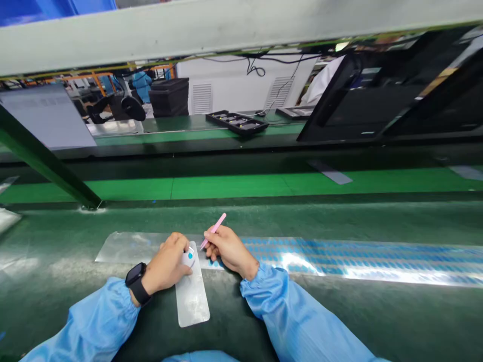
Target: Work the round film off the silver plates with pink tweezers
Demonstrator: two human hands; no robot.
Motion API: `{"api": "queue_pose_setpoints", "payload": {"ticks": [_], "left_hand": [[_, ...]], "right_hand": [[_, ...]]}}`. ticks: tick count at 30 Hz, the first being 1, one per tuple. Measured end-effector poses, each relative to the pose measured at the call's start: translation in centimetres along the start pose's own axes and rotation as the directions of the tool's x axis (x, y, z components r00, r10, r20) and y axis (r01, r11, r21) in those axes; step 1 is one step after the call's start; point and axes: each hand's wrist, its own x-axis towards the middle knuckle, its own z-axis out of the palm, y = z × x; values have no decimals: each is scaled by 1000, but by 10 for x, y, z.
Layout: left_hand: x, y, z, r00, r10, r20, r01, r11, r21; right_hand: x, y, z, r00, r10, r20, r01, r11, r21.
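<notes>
Two hands (166, 264) (231, 250) at disc (189, 258), tweezers (214, 231) in right

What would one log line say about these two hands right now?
left hand: on small white round part with blue dot | right hand: holding pink tweezers | beneath: clear strip | beside: film with blue marks

Okay, quick headcount here: two hands, the left hand (166, 263) and the right hand (229, 249), plus one pair of pink tweezers (213, 231), one black smartwatch (135, 283), one round white part (188, 258), one clear strip (192, 300) and one long film sheet (362, 260) with loads of blue tabs. Further back: one black parts tray (237, 122), one stack of black bins (168, 97), two wall vents (202, 98) and one person in blue (142, 85).
</notes>
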Motion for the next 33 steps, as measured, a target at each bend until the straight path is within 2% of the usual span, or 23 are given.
{"api": "queue_pose_setpoints", "payload": {"ticks": [2, 5, 9, 11, 12, 14, 16, 18, 20, 22, 23, 25, 28, 30, 33], "left_hand": [[16, -7, -13, 999, 28, -45, -30, 999, -44], [57, -18, -51, 990, 66, -121, -58, 996, 64], [119, -22, -113, 972, 60, -226, -7, 974, 227], [137, -18, -128, 953, 57, -297, 27, 963, 270], [141, -14, -128, 947, 69, -313, 27, 955, 294], [137, -3, -112, 952, 134, -277, -32, 939, 342], [120, 9, -79, 959, 227, -169, -151, 916, 372], [97, 21, -37, 949, 307, -69, -263, 894, 362], [74, 30, 0, 901, 433, 34, -418, 845, 333], [60, 36, 24, 866, 495, 75, -494, 818, 294], [56, 36, 29, 865, 495, 76, -496, 823, 279], [57, 31, 29, 902, 430, 50, -426, 862, 273], [73, 8, 9, 965, 259, -47, -232, 920, 317], [89, -13, -10, 978, 162, -129, -110, 935, 336], [112, -42, -34, 979, 69, -192, 2, 937, 350]], "right_hand": [[0, -3, -4, 1000, -30, -5, 30, 985, 167], [-1, -8, -8, 996, -84, -30, 89, 924, 373], [-4, -11, -12, 992, -122, -11, 115, 897, 427], [-6, -12, -12, 991, -130, -7, 122, 903, 411], [-7, -13, -12, 991, -133, -3, 123, 909, 399], [-11, -16, -13, 990, -140, 14, 125, 921, 368], [-18, -20, -12, 987, -156, 44, 132, 933, 334], [-26, -23, -13, 978, -188, 92, 156, 946, 283], [-33, -22, -14, 959, -234, 162, 202, 960, 195], [-38, -17, -15, 937, -262, 232, 251, 965, 78], [-39, -14, -16, 930, -264, 254, 268, 963, 20], [-39, -9, -17, 930, -250, 269, 278, 958, -71], [-37, -8, -14, 949, -220, 227, 252, 960, -122], [-35, -10, -13, 958, -212, 194, 239, 963, -127], [-32, -11, -14, 960, -214, 179, 241, 959, -147]]}}
